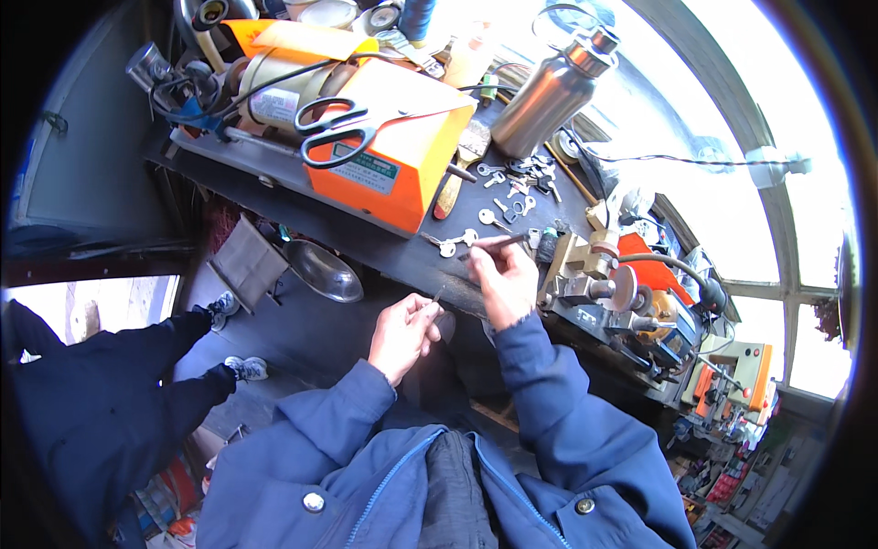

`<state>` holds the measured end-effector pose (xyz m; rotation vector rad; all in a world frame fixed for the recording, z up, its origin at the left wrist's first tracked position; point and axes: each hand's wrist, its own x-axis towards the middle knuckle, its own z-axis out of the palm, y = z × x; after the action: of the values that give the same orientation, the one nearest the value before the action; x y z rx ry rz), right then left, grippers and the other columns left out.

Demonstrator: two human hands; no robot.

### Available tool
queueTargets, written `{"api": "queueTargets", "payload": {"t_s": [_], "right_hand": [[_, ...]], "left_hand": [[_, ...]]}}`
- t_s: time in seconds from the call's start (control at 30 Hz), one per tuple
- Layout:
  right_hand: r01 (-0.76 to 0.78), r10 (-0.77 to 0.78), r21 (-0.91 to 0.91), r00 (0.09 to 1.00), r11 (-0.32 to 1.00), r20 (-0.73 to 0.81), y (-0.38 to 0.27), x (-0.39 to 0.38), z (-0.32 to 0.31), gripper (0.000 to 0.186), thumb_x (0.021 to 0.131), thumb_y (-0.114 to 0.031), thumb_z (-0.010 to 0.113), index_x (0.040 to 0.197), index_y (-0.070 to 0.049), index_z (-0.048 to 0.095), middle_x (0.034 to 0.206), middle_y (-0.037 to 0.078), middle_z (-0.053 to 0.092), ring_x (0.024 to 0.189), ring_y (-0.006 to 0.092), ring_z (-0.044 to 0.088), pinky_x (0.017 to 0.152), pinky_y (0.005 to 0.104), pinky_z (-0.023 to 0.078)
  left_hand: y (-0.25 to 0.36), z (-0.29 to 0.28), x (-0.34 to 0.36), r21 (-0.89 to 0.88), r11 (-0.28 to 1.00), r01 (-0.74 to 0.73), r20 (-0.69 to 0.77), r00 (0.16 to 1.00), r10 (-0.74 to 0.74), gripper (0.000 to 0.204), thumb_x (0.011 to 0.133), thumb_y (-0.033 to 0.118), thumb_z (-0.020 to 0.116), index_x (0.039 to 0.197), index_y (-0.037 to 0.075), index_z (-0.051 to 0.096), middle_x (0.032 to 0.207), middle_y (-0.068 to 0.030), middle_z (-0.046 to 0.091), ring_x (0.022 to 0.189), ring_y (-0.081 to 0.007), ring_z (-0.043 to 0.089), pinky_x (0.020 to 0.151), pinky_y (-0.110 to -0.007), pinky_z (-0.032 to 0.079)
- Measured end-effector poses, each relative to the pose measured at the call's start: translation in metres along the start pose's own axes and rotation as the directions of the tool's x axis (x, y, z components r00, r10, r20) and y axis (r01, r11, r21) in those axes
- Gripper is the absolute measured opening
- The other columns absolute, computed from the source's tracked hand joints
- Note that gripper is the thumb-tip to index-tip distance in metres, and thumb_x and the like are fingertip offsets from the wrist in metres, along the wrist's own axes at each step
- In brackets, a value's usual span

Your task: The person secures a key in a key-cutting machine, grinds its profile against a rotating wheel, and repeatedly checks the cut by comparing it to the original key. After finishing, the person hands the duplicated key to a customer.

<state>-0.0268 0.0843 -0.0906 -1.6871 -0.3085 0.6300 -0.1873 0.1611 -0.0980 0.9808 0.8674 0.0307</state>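
Observation:
My left hand (402,334) is pinched on a small thin metal piece (438,296), perhaps a key, below the bench edge. My right hand (503,284), above and right of it, grips a dark slender bar (497,242), perhaps a file. Loose keys (489,220) lie on the dark bench (407,265) just beyond my hands, near a wooden-handled brush (462,165). A key cutting machine (594,284) sits right of my right hand.
An orange machine (412,156) carrying black scissors (334,137) and a steel bottle (549,101) stand at the back. A metal bowl (325,270) is left below the bench. Another person (101,412) in dark clothing is at the left. More machinery (727,375) is at right.

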Motion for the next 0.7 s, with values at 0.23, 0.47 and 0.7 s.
{"api": "queueTargets", "payload": {"t_s": [0.23, 0.47, 0.7], "right_hand": [[0.11, -0.034, -0.367, 0.978, 0.924, 0.207, 0.013, -0.014, -0.013, 0.009, 0.093, -0.003, 0.068, 0.102, -0.001, 0.069, 0.081, 0.0, 0.066, 0.072, 0.0056, 0.057, 0.067, 0.0235, 0.049], [0.048, 0.029, -0.279, 0.964, 0.959, 0.265, 0.007, -0.016, -0.005, 0.012, 0.089, -0.001, 0.067, 0.101, 0.002, 0.067, 0.083, 0.01, 0.069, 0.075, 0.0149, 0.065, 0.073, 0.0292, 0.053], [0.362, -0.282, -0.478, 0.931, 0.8, 0.234, 0.018, -0.015, 0.008, 0.014, 0.087, 0.003, 0.063, 0.1, -0.003, 0.063, 0.085, 0.016, 0.066, 0.077, 0.0315, 0.069, 0.073, 0.0353, 0.054]], "left_hand": [[-0.012, 0.008, 0.015, 0.162, 0.98, -0.118, -0.037, 0.991, 0.125, 0.038, 0.104, 0.027, 0.056, 0.077, 0.001, 0.061, 0.066, -0.0036, 0.06, 0.058, -0.0112, 0.055, 0.058, -0.029, 0.046], [-0.023, 0.014, 0.013, 0.209, 0.958, -0.195, -0.059, 0.975, 0.212, 0.036, 0.104, 0.025, 0.052, 0.078, 0.0, 0.055, 0.064, -0.0092, 0.053, 0.059, -0.0193, 0.051, 0.059, -0.035, 0.044], [-0.027, 0.016, 0.016, 0.321, 0.896, -0.308, -0.093, 0.931, 0.353, 0.038, 0.104, 0.026, 0.053, 0.075, 0.002, 0.055, 0.063, -0.0043, 0.053, 0.057, -0.0128, 0.046, 0.056, -0.03, 0.04]]}}
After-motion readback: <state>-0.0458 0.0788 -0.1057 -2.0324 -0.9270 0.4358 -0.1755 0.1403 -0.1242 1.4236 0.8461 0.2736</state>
